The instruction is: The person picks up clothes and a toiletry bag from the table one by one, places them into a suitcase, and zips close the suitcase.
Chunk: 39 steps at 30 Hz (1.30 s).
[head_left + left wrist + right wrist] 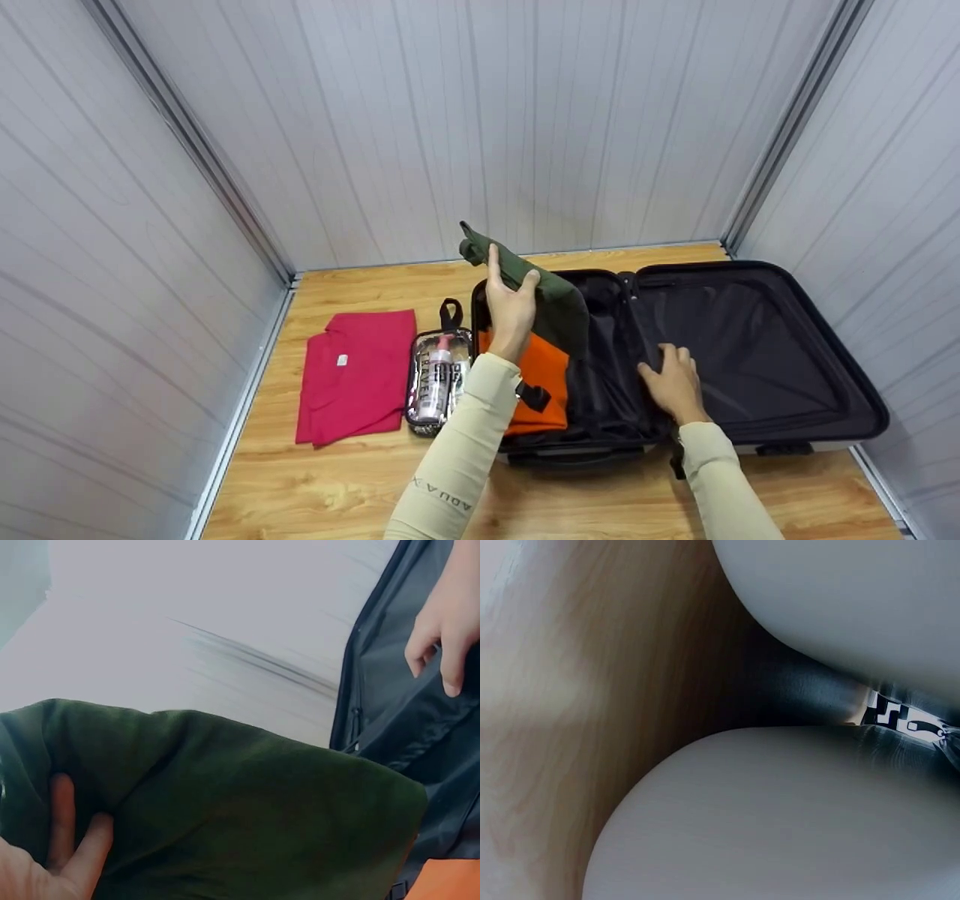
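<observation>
Left hand (511, 307) pinches a green cloth (551, 296) between thumb and fingers, above the open suitcase (611, 375).
Held near one end, the cloth could droop, unfold or slip, since its far end hangs unsupported to the hand's right. Below the hand, an orange cloth (544, 382) takes up the suitcase's near-left part and could get rucked if brushed. Right of it, the right hand (676, 382) hangs with loosely bent fingers by the hinge side, seemingly gripping nothing. Left of the left hand lie a clear pouch (431, 382), then a red garment (356, 375).
</observation>
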Motion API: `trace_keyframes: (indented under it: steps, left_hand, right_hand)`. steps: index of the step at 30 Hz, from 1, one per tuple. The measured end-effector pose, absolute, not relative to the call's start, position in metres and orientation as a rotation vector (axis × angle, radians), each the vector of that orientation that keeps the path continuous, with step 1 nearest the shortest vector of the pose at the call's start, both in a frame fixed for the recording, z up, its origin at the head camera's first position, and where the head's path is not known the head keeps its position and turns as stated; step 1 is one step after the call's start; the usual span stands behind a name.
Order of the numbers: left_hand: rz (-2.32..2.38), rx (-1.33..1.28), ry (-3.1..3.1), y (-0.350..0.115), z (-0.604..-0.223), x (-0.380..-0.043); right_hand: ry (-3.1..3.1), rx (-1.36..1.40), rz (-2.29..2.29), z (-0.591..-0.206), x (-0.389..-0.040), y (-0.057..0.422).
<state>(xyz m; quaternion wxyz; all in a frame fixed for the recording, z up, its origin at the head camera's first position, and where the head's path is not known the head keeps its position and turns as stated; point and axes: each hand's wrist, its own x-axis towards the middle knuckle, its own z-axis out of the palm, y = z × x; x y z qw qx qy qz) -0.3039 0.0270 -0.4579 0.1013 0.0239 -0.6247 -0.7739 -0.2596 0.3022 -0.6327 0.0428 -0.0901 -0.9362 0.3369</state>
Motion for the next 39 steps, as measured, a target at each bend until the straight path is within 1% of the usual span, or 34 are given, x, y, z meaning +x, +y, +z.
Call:
trace_keyframes:
  steps: [13, 26, 39]
  left_hand:
    - [-2.124, 0.131, -2.009, 0.035, -0.47, -0.306]
    - [-2.379, -0.019, -1.933, 0.038, -0.479, -0.31]
    - [-2.58, 0.004, -1.786, 0.047, -0.488, -0.328]
  right_hand:
    - [-2.867, -0.28, 1.029, -0.632, -0.259, 0.302]
    - [-2.87, -0.292, 1.032, -0.633, -0.259, 0.302]
    - [-2.872, -0.296, 1.069, -0.632, -0.257, 0.302]
